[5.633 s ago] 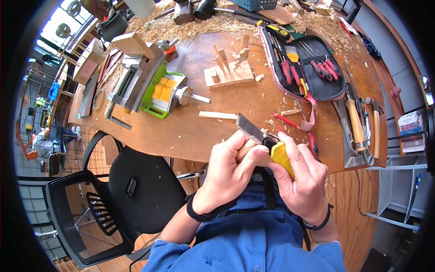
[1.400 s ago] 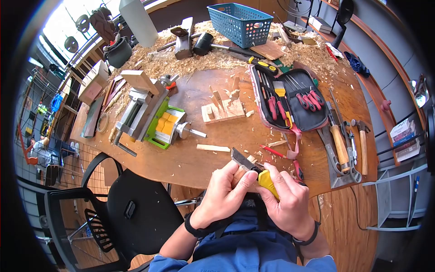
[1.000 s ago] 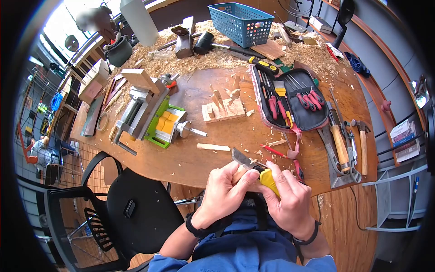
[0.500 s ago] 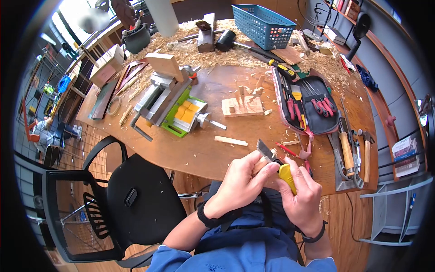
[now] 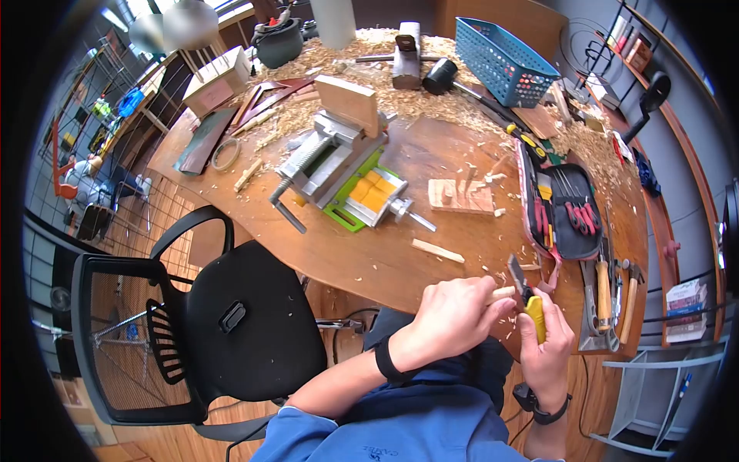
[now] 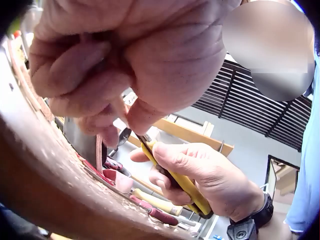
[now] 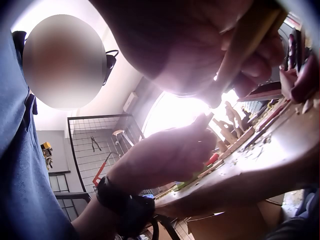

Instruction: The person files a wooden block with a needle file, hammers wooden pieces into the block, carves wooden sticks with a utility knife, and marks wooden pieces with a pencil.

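Note:
In the head view my left hand point(image 5: 456, 312) grips a small pale wooden stick point(image 5: 502, 293), its end showing beyond the fingers. My right hand point(image 5: 550, 345) is wrapped round a yellow utility knife point(image 5: 536, 317). The knife's wide blade point(image 5: 516, 271) points up and away from me, just right of the stick's end. From the left wrist view, the right thumb lies along the knife handle point(image 6: 186, 189), and the left fingers point(image 6: 75, 70) are curled over. Both hands are over the table's front edge.
Left of the hands is a metal vise point(image 5: 346, 165) with a green base. Further back are a carved wooden block point(image 5: 460, 197), a tool pouch point(image 5: 577, 231), a blue basket point(image 5: 504, 65) and wood shavings point(image 5: 308, 104). A loose wood strip point(image 5: 437, 250) lies near the edge; a black chair point(image 5: 254, 323) is at left.
The head view has turned, so the table things sit further right. Both hands have shifted right, and the knife blade, earlier over the wooden stick, now stands apart from its end.

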The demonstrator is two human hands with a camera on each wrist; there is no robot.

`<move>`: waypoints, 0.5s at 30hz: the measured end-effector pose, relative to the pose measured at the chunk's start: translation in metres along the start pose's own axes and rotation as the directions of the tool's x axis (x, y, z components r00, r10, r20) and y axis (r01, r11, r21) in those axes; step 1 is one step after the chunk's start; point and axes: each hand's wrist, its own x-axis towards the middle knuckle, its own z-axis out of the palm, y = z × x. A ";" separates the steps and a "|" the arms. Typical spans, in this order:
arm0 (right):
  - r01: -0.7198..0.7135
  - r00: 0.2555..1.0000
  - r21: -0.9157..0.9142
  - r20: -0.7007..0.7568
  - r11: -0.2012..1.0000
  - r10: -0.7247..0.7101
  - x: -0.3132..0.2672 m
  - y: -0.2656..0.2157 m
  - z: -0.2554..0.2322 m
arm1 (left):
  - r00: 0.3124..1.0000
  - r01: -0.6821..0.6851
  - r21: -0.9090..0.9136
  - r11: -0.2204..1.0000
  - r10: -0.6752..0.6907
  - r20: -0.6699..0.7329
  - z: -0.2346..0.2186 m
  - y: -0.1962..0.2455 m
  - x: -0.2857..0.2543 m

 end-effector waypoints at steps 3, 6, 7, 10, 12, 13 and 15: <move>0.028 0.999 -0.071 -0.039 0.997 -0.031 0.004 0.015 -0.002 | 0.995 -0.014 0.125 0.992 0.002 0.098 -0.003 -0.004 0.002; -0.074 0.997 -0.038 -0.024 0.997 0.073 0.007 0.015 -0.005 | 0.986 -0.169 0.291 0.942 0.162 0.049 -0.002 -0.017 0.007; -0.122 0.992 -0.023 -0.011 0.992 0.122 0.008 0.013 -0.007 | 0.986 -0.165 0.292 0.942 0.157 0.050 -0.004 -0.019 0.009; -0.110 0.994 -0.069 0.005 0.992 0.111 0.010 0.020 -0.007 | 0.970 -0.232 0.439 0.868 0.242 0.034 -0.008 -0.022 0.011; -0.048 0.999 -0.125 0.007 0.991 0.049 0.011 0.023 -0.008 | 0.967 -0.230 0.510 0.829 0.254 0.023 -0.013 -0.022 0.008; -0.012 1.000 -0.175 -0.009 0.985 0.011 0.011 0.024 -0.008 | 0.967 -0.229 0.513 0.827 0.253 0.024 -0.015 -0.024 0.006; 0.025 0.999 -0.219 -0.025 0.975 -0.031 0.011 0.028 -0.009 | 0.962 -0.233 0.516 0.824 0.272 0.001 -0.024 -0.027 -0.002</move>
